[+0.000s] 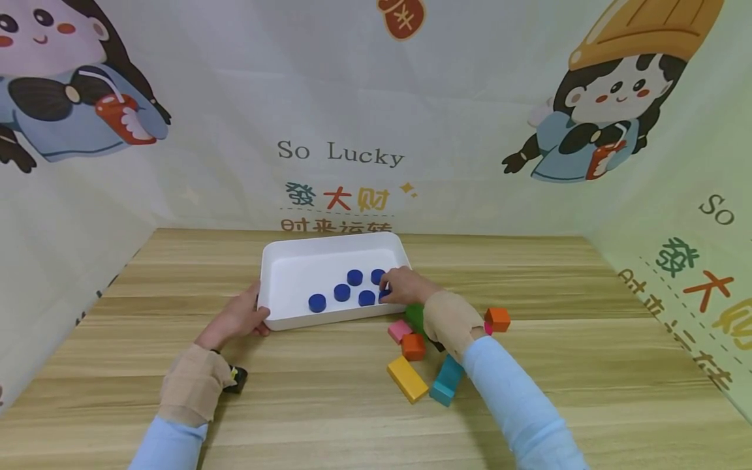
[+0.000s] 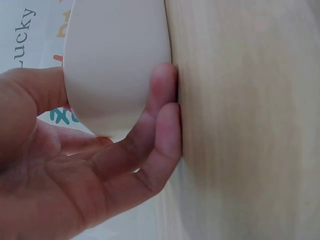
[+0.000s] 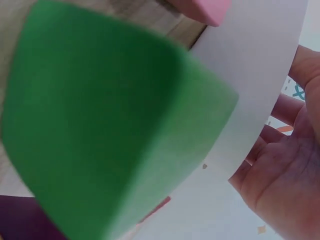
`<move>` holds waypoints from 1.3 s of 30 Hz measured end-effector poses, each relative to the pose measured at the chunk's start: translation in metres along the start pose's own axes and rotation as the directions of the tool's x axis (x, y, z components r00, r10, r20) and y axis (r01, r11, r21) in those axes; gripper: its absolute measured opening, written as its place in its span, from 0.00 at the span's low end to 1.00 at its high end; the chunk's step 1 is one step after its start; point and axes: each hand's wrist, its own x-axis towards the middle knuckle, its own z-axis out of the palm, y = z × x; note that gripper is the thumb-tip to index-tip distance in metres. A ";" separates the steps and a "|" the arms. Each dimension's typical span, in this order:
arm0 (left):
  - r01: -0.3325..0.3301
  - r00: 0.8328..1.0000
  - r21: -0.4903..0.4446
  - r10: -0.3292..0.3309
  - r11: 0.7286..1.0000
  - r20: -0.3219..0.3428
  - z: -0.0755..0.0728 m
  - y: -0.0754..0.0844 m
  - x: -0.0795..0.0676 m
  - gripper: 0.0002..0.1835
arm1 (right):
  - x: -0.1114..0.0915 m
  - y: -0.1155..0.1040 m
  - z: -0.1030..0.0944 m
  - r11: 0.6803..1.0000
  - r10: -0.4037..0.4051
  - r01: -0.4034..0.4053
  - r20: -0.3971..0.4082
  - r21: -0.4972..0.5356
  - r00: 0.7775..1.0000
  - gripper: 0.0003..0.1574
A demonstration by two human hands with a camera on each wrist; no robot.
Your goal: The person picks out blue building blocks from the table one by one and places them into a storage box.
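A white tray stands toward the back of the wooden table, with several blue round blocks spread over its floor. My left hand grips the tray's near left corner. In the left wrist view its thumb lies at the rim and curled fingers reach the lower edge of the wall. My right hand reaches over the tray's right end, thumb and fingers around a blue round block there. In the right wrist view the tray wall hides those fingertips.
Just below my right wrist lie a green block, a pink block, an orange block, a yellow block and a teal block. Another orange block lies farther right. A printed cloth walls the table.
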 end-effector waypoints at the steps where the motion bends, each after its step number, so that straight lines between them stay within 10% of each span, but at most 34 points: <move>1: 0.002 1.000 -0.001 -0.002 1.000 0.001 0.000 0.000 0.000 0.24 | -0.016 -0.018 -0.019 1.000 0.004 -0.005 0.017 0.026 1.000 0.24; 9: -0.002 1.000 -0.008 0.002 1.000 0.001 0.001 0.001 0.001 0.25 | -0.102 -0.117 -0.111 0.990 0.087 -0.091 0.035 0.112 0.996 0.18; 39: 0.027 0.996 0.025 -0.029 0.999 0.084 -0.014 0.003 0.001 0.28 | -0.111 -0.121 -0.119 0.979 0.058 -0.047 -0.051 0.200 0.997 0.12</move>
